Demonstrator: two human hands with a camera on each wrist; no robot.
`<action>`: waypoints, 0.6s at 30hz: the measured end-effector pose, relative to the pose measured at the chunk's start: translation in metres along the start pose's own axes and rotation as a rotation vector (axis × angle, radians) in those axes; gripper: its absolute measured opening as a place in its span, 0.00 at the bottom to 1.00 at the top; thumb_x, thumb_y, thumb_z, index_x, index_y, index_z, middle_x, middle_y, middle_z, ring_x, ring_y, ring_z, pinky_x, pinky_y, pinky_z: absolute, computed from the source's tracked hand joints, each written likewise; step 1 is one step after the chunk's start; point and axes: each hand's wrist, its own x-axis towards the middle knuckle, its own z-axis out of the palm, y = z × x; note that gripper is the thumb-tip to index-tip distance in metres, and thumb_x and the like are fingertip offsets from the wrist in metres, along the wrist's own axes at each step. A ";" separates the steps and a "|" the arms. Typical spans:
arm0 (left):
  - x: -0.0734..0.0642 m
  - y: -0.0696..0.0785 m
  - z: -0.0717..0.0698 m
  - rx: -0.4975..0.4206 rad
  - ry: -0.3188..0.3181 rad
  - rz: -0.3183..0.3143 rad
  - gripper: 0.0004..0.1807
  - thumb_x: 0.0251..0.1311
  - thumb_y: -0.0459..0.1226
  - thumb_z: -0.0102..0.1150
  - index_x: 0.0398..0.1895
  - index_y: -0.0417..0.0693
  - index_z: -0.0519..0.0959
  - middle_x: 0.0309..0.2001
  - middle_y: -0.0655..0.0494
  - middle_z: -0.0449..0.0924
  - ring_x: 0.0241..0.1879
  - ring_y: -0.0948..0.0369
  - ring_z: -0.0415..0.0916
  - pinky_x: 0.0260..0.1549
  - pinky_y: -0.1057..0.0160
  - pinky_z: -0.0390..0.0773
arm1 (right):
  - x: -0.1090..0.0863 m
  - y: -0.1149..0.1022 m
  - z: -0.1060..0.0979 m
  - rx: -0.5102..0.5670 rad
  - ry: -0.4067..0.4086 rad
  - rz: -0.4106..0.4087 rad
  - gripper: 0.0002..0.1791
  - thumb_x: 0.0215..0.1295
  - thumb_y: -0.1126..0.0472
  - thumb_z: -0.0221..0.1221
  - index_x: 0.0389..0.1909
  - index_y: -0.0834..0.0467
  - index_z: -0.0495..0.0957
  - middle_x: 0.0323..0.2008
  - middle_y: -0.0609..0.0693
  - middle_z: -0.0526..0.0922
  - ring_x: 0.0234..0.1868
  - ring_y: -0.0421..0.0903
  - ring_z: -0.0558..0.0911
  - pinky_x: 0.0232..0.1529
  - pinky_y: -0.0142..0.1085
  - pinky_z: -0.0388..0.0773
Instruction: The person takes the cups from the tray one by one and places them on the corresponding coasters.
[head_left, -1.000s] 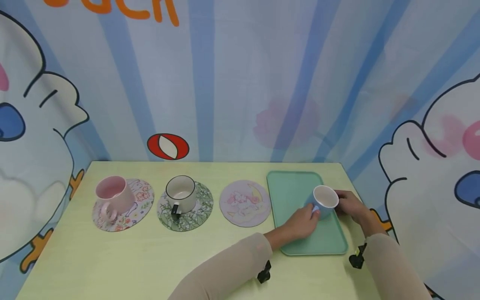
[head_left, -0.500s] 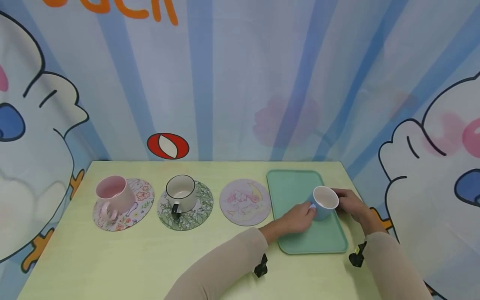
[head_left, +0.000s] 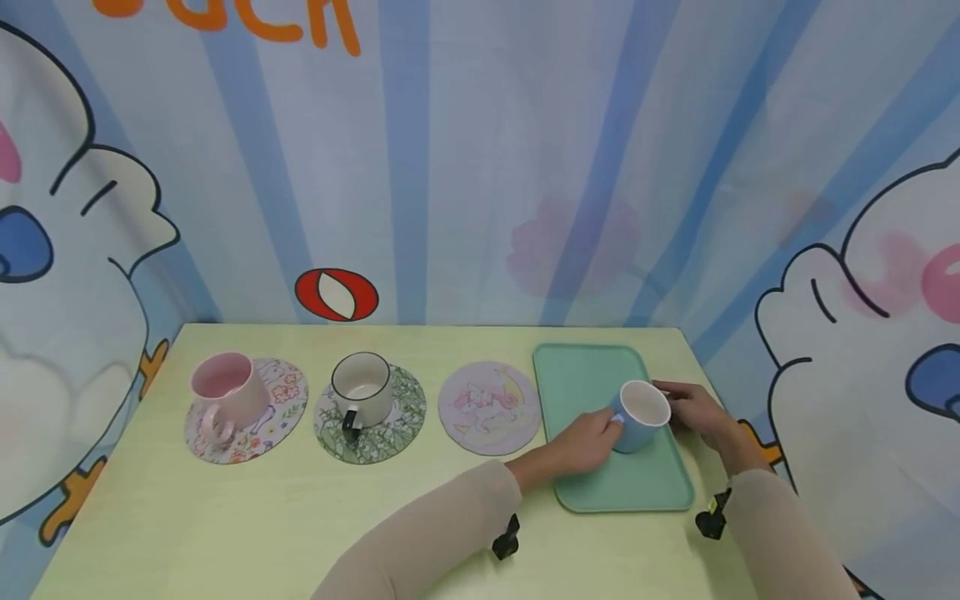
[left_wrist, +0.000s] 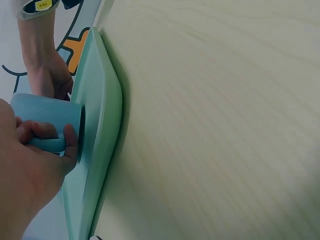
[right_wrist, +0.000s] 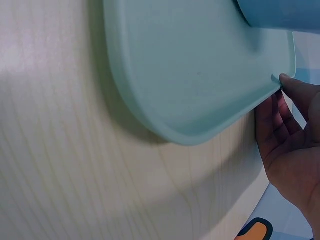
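Observation:
A light blue mug (head_left: 636, 435) with a white inside stands upright at the right part of the green tray (head_left: 588, 367). My left hand (head_left: 587, 443) pinches its handle, with fingers curled through and round it in the left wrist view, where the mug's side (left_wrist: 47, 112) also shows. Whether the mug's base touches the tray is hard to tell. Beyond the mug, my right hand (head_left: 697, 412) holds the tray's right rim. In the right wrist view the right hand's thumb (right_wrist: 295, 87) lies on that rim and its fingers are outside it.
Left of the tray lies a round purple mat (head_left: 489, 408). A white mug with black rim (head_left: 371, 408) stands on a green patterned mat (head_left: 408, 417), and a pink mug (head_left: 243, 400) on a floral mat (head_left: 288, 392). A printed curtain (head_left: 480, 167) hangs behind the table (head_left: 262, 533).
The blue mug has moved slightly left and toward me, with my left hand on its handle. My right hand has come off the mug's side and is at the tray's rim.

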 end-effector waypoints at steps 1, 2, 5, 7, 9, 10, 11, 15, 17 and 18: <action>-0.002 0.001 -0.002 -0.005 0.003 0.003 0.18 0.84 0.44 0.40 0.32 0.49 0.70 0.26 0.60 0.66 0.27 0.64 0.66 0.28 0.68 0.67 | 0.000 0.000 0.000 -0.001 -0.001 0.001 0.29 0.83 0.64 0.46 0.81 0.64 0.60 0.53 0.62 0.83 0.37 0.49 0.81 0.35 0.42 0.79; -0.004 0.001 -0.004 -0.007 0.004 0.007 0.18 0.84 0.44 0.40 0.32 0.49 0.70 0.26 0.60 0.66 0.27 0.65 0.66 0.28 0.68 0.67 | 0.000 0.000 0.000 -0.002 -0.003 0.000 0.29 0.84 0.63 0.46 0.81 0.64 0.59 0.54 0.62 0.82 0.38 0.49 0.81 0.36 0.41 0.80; -0.011 0.007 -0.011 -0.012 0.008 0.006 0.18 0.83 0.44 0.39 0.32 0.49 0.70 0.26 0.60 0.65 0.28 0.64 0.66 0.29 0.68 0.67 | 0.001 0.000 0.000 0.004 -0.008 -0.002 0.30 0.84 0.61 0.48 0.81 0.64 0.59 0.55 0.63 0.83 0.40 0.49 0.82 0.37 0.41 0.81; -0.014 0.008 -0.014 -0.009 0.011 0.014 0.18 0.84 0.45 0.39 0.32 0.49 0.70 0.26 0.60 0.65 0.28 0.64 0.67 0.29 0.68 0.68 | 0.001 0.001 0.000 0.008 -0.007 -0.004 0.30 0.84 0.61 0.48 0.81 0.65 0.59 0.53 0.61 0.83 0.39 0.49 0.82 0.37 0.41 0.81; -0.016 0.010 -0.017 -0.004 0.012 0.027 0.19 0.84 0.45 0.39 0.31 0.49 0.69 0.25 0.60 0.65 0.28 0.64 0.67 0.30 0.68 0.68 | 0.002 0.001 -0.001 0.013 -0.008 -0.005 0.30 0.85 0.61 0.48 0.81 0.65 0.59 0.52 0.60 0.84 0.39 0.49 0.82 0.37 0.41 0.81; -0.018 0.011 -0.018 -0.005 0.015 0.033 0.18 0.84 0.45 0.39 0.32 0.49 0.69 0.25 0.59 0.64 0.28 0.64 0.67 0.30 0.68 0.68 | 0.002 0.001 -0.001 0.013 -0.009 -0.007 0.30 0.85 0.61 0.48 0.81 0.65 0.59 0.53 0.61 0.84 0.40 0.49 0.83 0.37 0.41 0.81; -0.019 0.013 -0.020 -0.008 0.014 0.040 0.18 0.84 0.44 0.39 0.32 0.49 0.69 0.25 0.59 0.64 0.29 0.64 0.68 0.30 0.68 0.69 | 0.002 0.001 -0.001 0.014 -0.009 -0.009 0.30 0.85 0.61 0.48 0.81 0.65 0.59 0.54 0.61 0.84 0.40 0.49 0.83 0.37 0.41 0.82; -0.023 0.017 -0.026 -0.019 0.018 0.056 0.18 0.83 0.44 0.39 0.32 0.48 0.70 0.25 0.59 0.64 0.29 0.64 0.68 0.31 0.68 0.70 | 0.002 0.002 0.000 0.019 -0.015 -0.013 0.29 0.85 0.62 0.48 0.81 0.64 0.60 0.55 0.62 0.83 0.40 0.50 0.82 0.37 0.41 0.81; -0.024 0.018 -0.030 -0.023 0.025 0.061 0.17 0.83 0.44 0.39 0.32 0.48 0.70 0.25 0.59 0.64 0.28 0.64 0.68 0.30 0.68 0.70 | 0.002 0.002 0.000 0.024 -0.014 -0.013 0.28 0.85 0.62 0.48 0.81 0.63 0.61 0.54 0.61 0.83 0.39 0.50 0.81 0.36 0.42 0.81; -0.025 0.019 -0.031 -0.019 0.032 0.063 0.18 0.83 0.44 0.40 0.32 0.48 0.70 0.25 0.60 0.64 0.28 0.64 0.67 0.30 0.68 0.69 | 0.002 0.002 0.001 0.027 -0.016 -0.014 0.28 0.85 0.62 0.48 0.81 0.63 0.61 0.53 0.60 0.83 0.39 0.50 0.81 0.36 0.42 0.81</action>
